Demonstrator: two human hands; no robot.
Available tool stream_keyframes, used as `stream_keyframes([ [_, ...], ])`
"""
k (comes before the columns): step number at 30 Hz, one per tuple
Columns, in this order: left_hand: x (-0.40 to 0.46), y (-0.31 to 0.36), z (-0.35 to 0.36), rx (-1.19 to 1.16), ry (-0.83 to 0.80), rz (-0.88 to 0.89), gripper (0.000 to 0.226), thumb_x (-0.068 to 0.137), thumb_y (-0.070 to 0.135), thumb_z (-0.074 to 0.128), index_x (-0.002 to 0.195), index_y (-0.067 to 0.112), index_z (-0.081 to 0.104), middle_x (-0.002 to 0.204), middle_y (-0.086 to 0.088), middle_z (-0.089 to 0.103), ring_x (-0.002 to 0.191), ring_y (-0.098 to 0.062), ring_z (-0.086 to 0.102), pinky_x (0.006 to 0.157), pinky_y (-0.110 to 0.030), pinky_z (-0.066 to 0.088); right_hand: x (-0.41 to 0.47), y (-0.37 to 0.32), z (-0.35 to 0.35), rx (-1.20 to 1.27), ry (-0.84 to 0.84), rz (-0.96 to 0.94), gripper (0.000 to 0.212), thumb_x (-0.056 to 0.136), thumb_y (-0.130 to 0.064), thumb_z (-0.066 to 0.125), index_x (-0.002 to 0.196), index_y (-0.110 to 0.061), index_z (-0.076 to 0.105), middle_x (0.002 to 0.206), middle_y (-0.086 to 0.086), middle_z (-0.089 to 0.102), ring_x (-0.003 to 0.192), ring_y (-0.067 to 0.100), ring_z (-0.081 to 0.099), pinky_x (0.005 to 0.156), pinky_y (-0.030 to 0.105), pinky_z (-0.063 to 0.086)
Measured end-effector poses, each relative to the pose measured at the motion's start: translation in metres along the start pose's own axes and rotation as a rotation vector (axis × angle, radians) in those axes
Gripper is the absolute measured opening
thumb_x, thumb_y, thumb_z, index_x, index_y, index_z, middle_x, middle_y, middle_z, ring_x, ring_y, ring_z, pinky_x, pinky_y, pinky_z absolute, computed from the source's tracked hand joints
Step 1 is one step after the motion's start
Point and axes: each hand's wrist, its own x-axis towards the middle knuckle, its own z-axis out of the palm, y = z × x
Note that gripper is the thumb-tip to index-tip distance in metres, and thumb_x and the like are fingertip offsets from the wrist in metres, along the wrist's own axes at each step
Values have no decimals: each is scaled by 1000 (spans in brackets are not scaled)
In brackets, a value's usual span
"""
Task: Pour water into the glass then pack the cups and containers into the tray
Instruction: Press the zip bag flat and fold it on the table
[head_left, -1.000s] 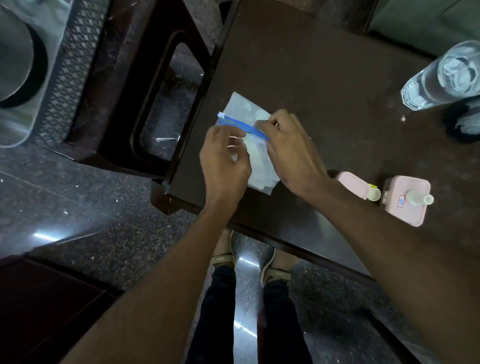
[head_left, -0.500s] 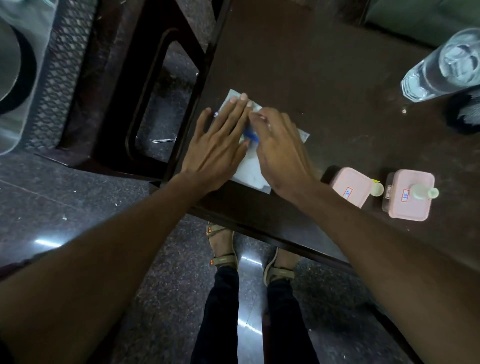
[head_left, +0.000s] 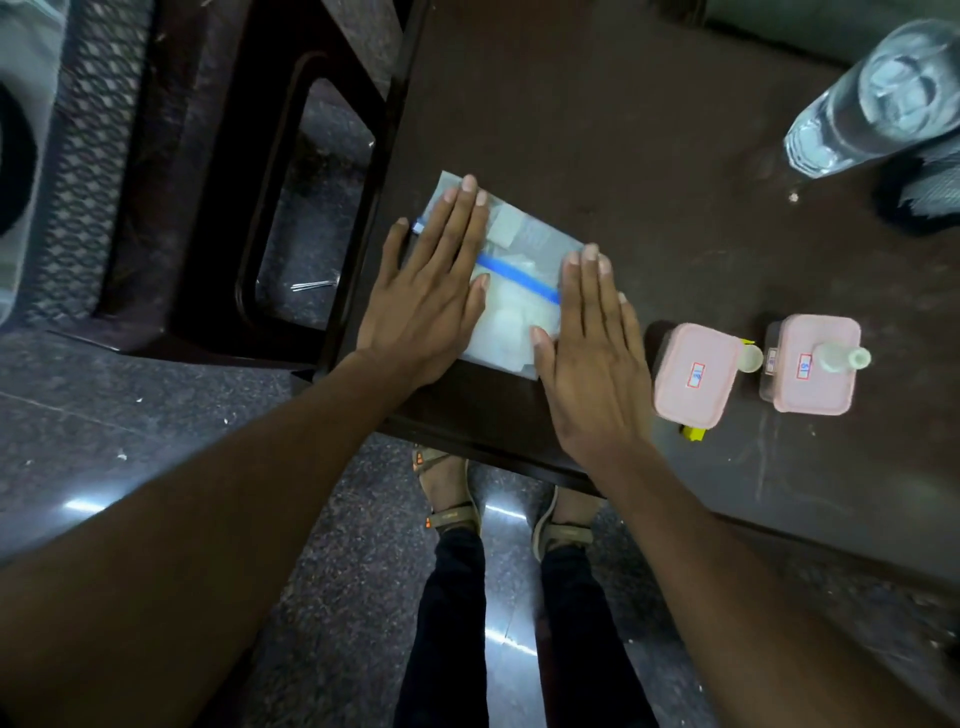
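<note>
Currently your fingers (head_left: 470, 200) lie flat and close together, pinching nothing: your left hand (head_left: 431, 291) presses palm-down on the 9 o'clock end of a clear zip bag (head_left: 511, 317), your right hand (head_left: 592, 358) on its 3 o'clock end, the blue zip strip (head_left: 519, 278) bare between them. Bag sits at the table's (head_left: 597, 130) 9 o'clock edge, white contents indistinct. Judged step: flattening or sealing the bag, a packing move. Two pink lidded containers (head_left: 696, 374) stand side by side at 3 o'clock of your right hand, apart from it. A clear glass (head_left: 878, 98) stands well apart at 1 o'clock; whether it holds water I cannot tell. No tray in view. Next move, as judged: lift both palms, locate the tray, then take the nearer container with your right hand.
</note>
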Motion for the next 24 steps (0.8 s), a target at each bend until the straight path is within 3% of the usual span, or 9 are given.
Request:
stream_keyframes([
  [6, 3, 0, -11, -61, -57, -6, 67, 112, 40, 22, 170, 14, 1, 178, -3, -3, 165, -14, 1, 130, -50, 14, 7, -9, -15, 27, -20, 54, 68, 112, -41, 23, 167, -7, 2, 176, 11, -1, 164, 22, 2, 133, 41, 16],
  [11, 26, -16, -34, -190, 106, 53, 65, 107, 32, 41, 168, 19, 23, 177, -1, 17, 163, -14, 18, 122, -50, 21, 38, -11, -35, 82, 114, 38, 58, 110, -27, 43, 163, -7, 27, 171, 11, 27, 159, 25, 25, 130, 39, 23],
  [13, 45, -26, -44, -223, 27, 82, 70, 98, 28, 54, 165, 20, 32, 176, -2, 20, 162, -18, 21, 122, -52, 21, 54, -12, -40, 116, 96, 17, 55, 107, -25, 51, 158, -10, 38, 163, 9, 41, 151, 25, 37, 125, 38, 30],
  [18, 69, -35, -54, -165, -178, 181, 65, 84, 25, 72, 146, 24, 55, 176, -1, 20, 162, -18, 19, 118, -53, 21, 70, -11, -44, 115, 48, -61, 56, 97, -32, 68, 147, -17, 49, 142, 8, 52, 131, 28, 50, 109, 41, 40],
  [24, 65, -35, -50, -203, -124, 165, 43, 78, 26, 77, 118, 19, 61, 167, -3, 39, 158, -18, 30, 115, -48, 23, 77, -8, -41, 62, 2, -107, 54, 93, -39, 74, 137, -16, 54, 136, 11, 50, 125, 28, 50, 104, 39, 40],
])
